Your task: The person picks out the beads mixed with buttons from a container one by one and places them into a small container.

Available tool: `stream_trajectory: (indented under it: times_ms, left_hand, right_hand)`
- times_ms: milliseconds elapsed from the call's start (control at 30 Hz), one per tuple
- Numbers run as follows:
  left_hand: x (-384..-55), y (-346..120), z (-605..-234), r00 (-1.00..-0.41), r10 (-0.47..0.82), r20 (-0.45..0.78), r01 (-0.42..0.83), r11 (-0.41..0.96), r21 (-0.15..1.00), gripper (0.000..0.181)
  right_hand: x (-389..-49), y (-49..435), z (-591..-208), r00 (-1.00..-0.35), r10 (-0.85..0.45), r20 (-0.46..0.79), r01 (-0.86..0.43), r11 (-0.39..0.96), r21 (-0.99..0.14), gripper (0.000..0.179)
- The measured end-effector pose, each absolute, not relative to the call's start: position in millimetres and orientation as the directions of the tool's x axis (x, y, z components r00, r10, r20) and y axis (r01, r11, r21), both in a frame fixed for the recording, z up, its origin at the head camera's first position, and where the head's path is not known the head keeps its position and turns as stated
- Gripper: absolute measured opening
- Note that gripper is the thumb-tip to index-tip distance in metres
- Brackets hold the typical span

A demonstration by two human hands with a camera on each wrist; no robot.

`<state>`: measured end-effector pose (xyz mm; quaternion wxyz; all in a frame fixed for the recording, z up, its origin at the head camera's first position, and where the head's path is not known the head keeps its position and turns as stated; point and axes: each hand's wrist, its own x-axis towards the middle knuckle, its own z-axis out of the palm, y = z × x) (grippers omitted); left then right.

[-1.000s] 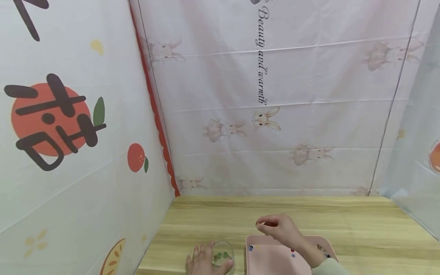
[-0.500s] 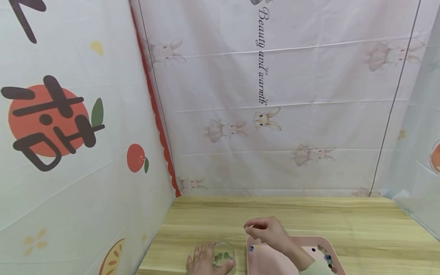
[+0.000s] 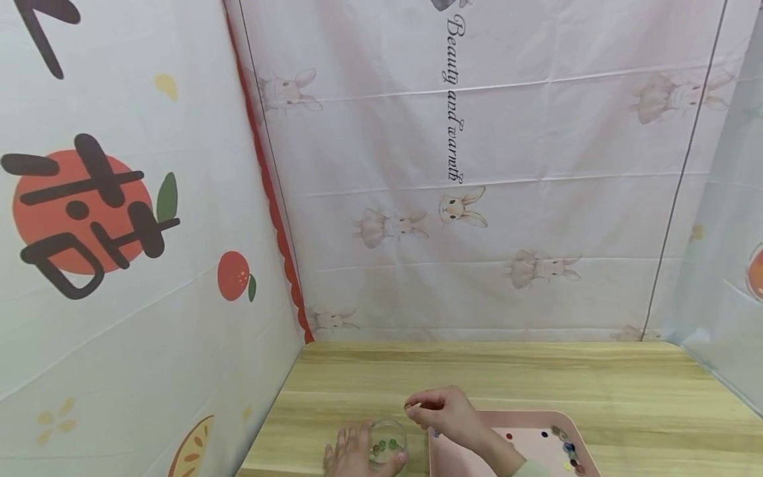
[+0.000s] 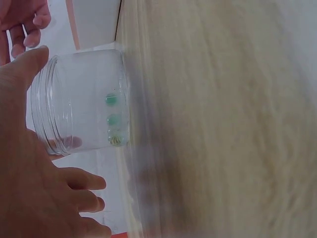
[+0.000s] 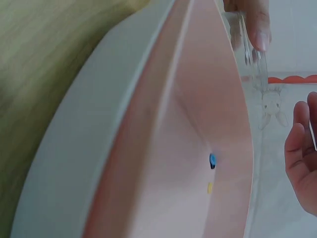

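Note:
A clear round jar (image 4: 84, 79) stands on the wooden table, with several green marbles (image 4: 113, 120) at its bottom, one of them clear with yellowish streaks. My left hand (image 3: 350, 454) holds the jar near its rim, thumb on one side and a finger on the other. Just right of the jar and higher up, my right hand (image 3: 446, 416) pinches a small brownish piece (image 3: 408, 406) between thumb and fingertips. Its kind is too small to make out. In the right wrist view that piece is hidden from sight.
A pink tray (image 3: 524, 417) lies right of the jar, under my right forearm. Small pieces line its right side, with a red piece (image 3: 509, 436) and a dark piece (image 3: 544, 434) farther in. Printed cloth walls (image 3: 477, 278) border the table.
My right hand has moved left and slightly down, from over the tray toward the jar, with the small brownish piece in its fingertips. The left hand stays on the jar.

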<state>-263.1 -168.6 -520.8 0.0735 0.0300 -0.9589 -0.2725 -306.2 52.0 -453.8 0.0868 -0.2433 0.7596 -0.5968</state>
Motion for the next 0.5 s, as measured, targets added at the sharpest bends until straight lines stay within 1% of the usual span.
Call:
stream_trajectory:
  times_ms: [367, 500]
  left_hand:
    - [-261, -173, -524, -0.983, -0.065, 0.169, 0.027, 0.871, 0.490, 0.099]
    - [-260, -174, -524, -0.984, -0.060, 0.170, 0.028, 0.881, 0.472, 0.100]
  right_hand:
    - [-300, 33, -458, -0.855, -0.491, 0.165, -0.281, 0.173, -0.944, 0.019]
    - [-299, 29, -461, -0.846, -0.500, 0.188, -0.317, 0.186, -0.930, 0.018]
